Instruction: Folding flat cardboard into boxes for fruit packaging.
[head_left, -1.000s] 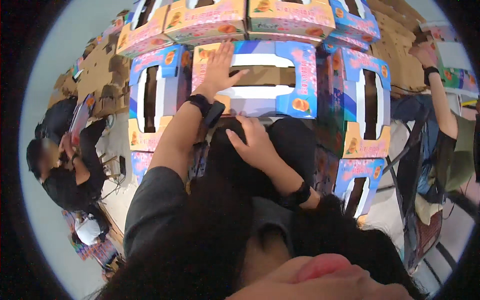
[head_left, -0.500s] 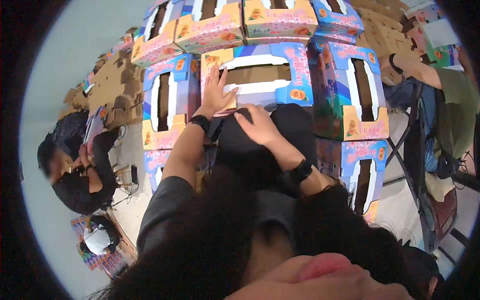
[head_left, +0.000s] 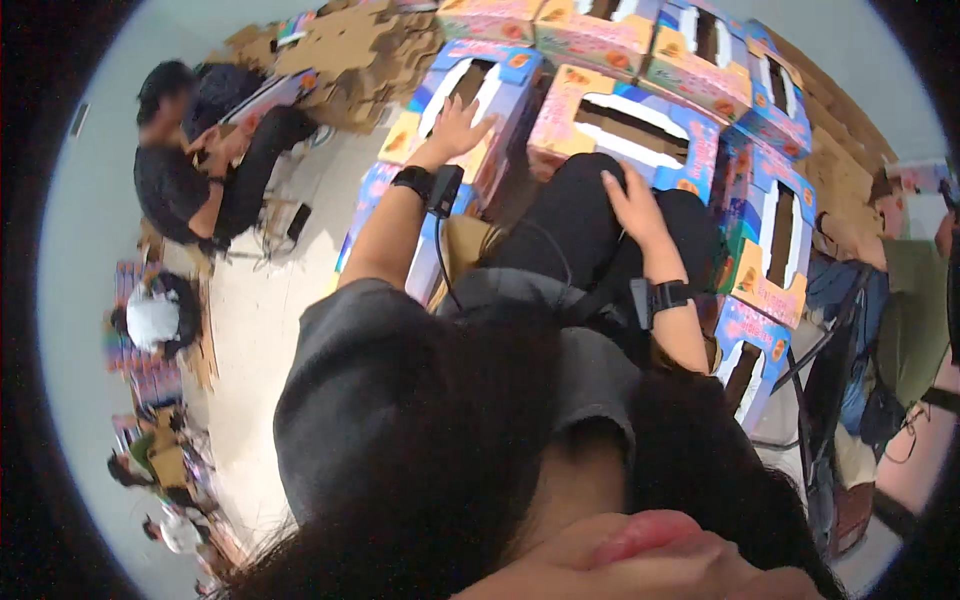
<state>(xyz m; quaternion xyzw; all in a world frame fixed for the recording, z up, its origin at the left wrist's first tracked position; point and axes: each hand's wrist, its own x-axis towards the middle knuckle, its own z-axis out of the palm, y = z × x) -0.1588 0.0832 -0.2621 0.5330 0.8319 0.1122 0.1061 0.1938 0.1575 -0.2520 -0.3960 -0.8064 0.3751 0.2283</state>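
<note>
My left hand (head_left: 458,132) lies with fingers spread on the top of a colourful printed cardboard box (head_left: 515,65) at the left. This box has a long opening in its top, framed in white. My right hand (head_left: 636,205) rests between my knees, touching the dark trouser leg (head_left: 580,190), its fingers stretched out and holding nothing. Just beyond my knees sits a similar box (head_left: 568,92), turned crosswise, with a brown inside showing through its slot. A dark band with a small device and cable (head_left: 443,190) is on my left wrist.
More printed boxes (head_left: 690,80) stand in a row behind, and another box (head_left: 780,225) is at the right. Flattened brown cardboard (head_left: 345,60) is piled at the far left. A seated person (head_left: 180,170) is at the left; a person in a green top (head_left: 915,310) is at the right.
The view has swung left, so the boxes appear farther right. My left hand has gone from the middle box to the left box. My right hand stays on my lap.
</note>
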